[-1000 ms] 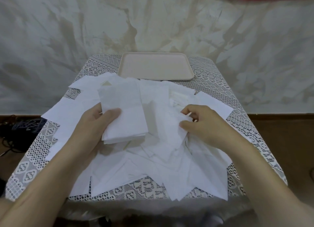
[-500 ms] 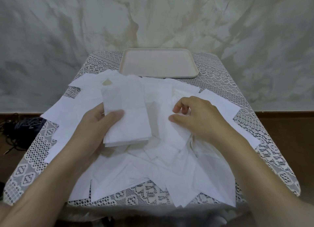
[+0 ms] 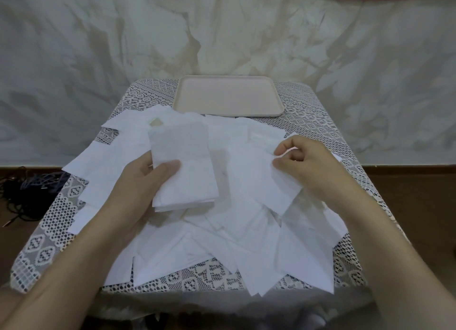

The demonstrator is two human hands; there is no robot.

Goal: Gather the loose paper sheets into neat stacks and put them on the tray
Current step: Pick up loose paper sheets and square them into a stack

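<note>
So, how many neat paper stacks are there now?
1: the stack in the left hand, above the loose sheets. The right hand pinches one sheet; the tray holds none. More could hide underneath.

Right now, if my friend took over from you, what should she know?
Left hand grips a small paper stack, lifted off the cloth.
Right hand pinches one sheet by its edge.
Tray at the far end holds no paper.
Done: one stack started.
Left: add the pinched sheet, gather the many loose sheets on the lace cloth, put stacks on the tray.
</note>
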